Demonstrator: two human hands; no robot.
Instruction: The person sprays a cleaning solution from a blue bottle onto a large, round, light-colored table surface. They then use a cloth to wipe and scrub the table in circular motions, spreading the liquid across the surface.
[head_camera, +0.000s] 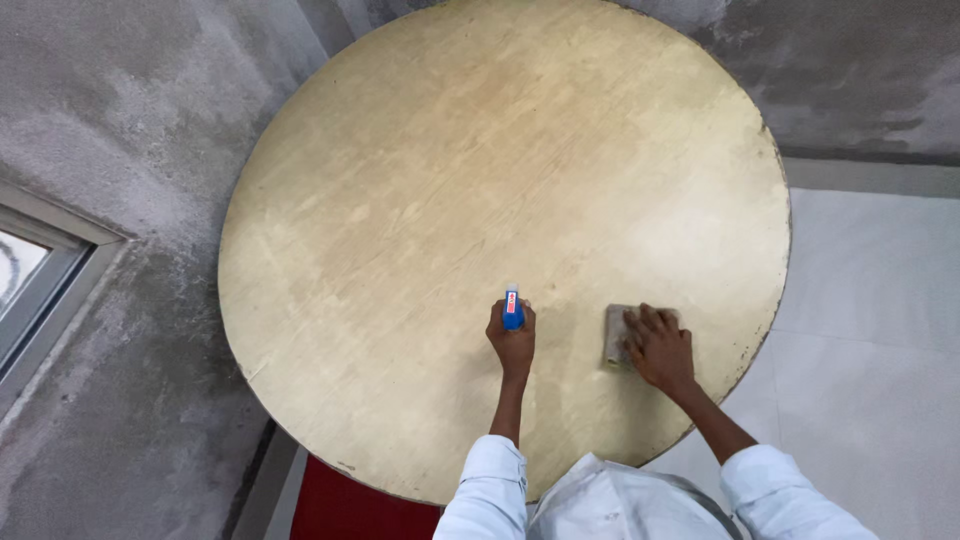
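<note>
**Head view: two hands at work on a round wooden table**

Head camera looks straight down. Nearest the lens are the person's white sleeves (610, 500), one at each side of the lower edge, with bare forearms reaching up from them onto the tabletop.

Left hand (513, 345) is closed around a small blue spray bottle (513, 310). The bottle stands up out of the fist, its blue top and a white and red label showing above the fingers. It sits over the near part of the table, a little left of the other hand.

Right hand (658, 347) lies flat, fingers spread and pressing down on a grey pad (616, 333) that looks like a sponge or folded cloth. The pad rests on the wood, its left end sticking out from under the fingertips. The two hands are near each other but apart.

Beneath both spreads the round table (450, 180), pale yellowish wood with faint scratches and a worn rim that is chipped on the right.

Below the table's near edge a patch of red (350, 510) shows. To the right lies white tiled floor (880, 330). Rough grey wall (130, 120) runs to the left and beyond, and a window frame (40, 270) is set into it at far left.
</note>
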